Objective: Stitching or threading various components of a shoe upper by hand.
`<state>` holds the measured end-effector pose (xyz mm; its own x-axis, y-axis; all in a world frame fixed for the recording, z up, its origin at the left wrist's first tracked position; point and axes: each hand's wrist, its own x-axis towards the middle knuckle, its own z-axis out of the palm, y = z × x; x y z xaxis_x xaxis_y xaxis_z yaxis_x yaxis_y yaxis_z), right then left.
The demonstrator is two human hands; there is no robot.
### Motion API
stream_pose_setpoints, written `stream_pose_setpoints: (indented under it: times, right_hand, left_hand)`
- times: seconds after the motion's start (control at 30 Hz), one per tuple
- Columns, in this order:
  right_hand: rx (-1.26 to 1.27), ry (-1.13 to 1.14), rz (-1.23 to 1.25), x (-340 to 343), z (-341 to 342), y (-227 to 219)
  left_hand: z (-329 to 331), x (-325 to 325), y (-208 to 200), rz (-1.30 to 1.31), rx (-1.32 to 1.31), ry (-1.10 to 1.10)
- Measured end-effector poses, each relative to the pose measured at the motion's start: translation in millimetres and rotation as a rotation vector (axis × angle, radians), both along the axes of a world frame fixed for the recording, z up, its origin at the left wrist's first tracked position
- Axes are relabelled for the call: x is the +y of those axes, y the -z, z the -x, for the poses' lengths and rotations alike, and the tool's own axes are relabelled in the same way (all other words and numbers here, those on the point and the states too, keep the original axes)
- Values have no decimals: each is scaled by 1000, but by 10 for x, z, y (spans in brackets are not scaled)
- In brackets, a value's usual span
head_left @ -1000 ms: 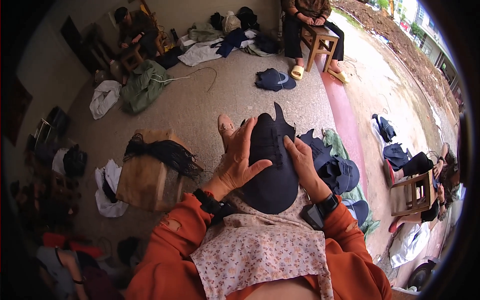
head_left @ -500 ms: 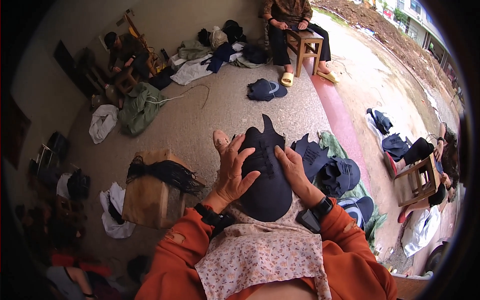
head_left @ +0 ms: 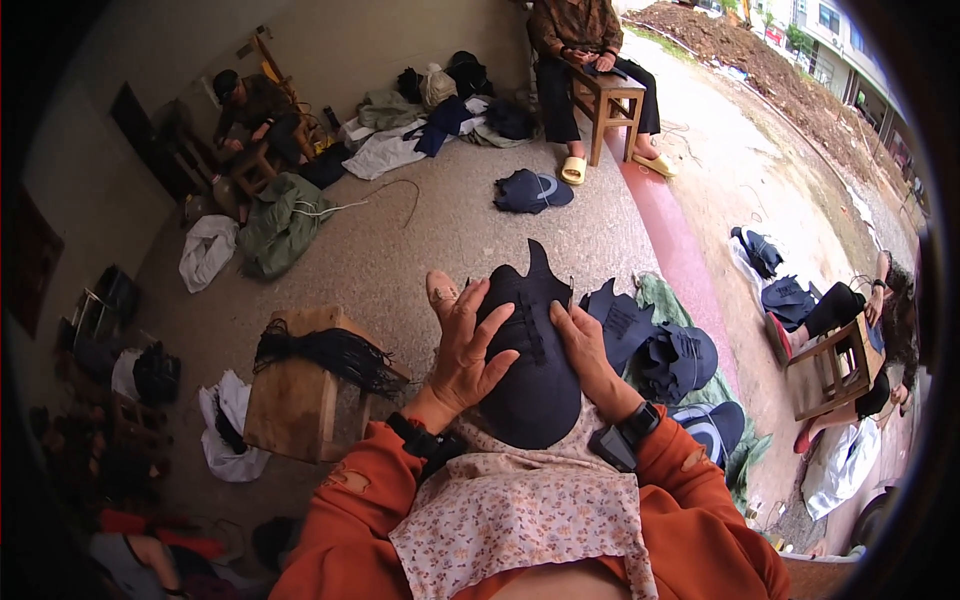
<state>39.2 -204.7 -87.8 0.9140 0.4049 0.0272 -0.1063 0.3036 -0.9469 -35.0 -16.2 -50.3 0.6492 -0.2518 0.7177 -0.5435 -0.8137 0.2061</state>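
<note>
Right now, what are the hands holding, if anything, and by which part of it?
A dark shoe upper: the right hand grips its right edge, thumb on top; the left hand is at its left side, its grip unclear.

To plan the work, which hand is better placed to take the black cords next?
Probably the left hand: it is nearer the black cords and open, while the right hand pinches the dark piece.

Daylight bleaches the ground (head_left: 725,150) at right (lower left is murky).

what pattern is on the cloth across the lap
Small brownish-red flowers on a pale ground; the cloth shows in the head view.
</note>
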Motion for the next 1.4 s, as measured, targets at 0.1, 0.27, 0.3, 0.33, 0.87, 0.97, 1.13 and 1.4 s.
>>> stream_pose_setpoints:
  times: [0.1,0.27,0.3,0.33,0.87,0.97,1.13,1.4]
  right_hand:
    - [83,7,-23,-22,55,-94]
    - [253,-14,-136,-53,85,-215]
    - [330,-40,-162,-56,100,-291]
    - [328,-45,-155,-108,64,-275]
    - [-695,-52,271,-127,-52,-487]
    - [-624,-78,262,-103,-61,-459]
    - [-780,-39,354,-94,-125,-377]
    - [-1017,78,683,-50,-73,-390]
  left_hand:
    - [6,-5,-16,-19,8,-9]
    - [49,-42,-84,-58,37,-44]
    - [60,-39,-79,-73,28,-60]
    - [72,-38,-75,-88,19,-75]
    - [99,-81,-214,-130,50,17]
    - [99,-61,-206,-129,41,19]
    - [82,-62,-204,-120,41,31]
    - [83,-46,-219,-130,20,30]
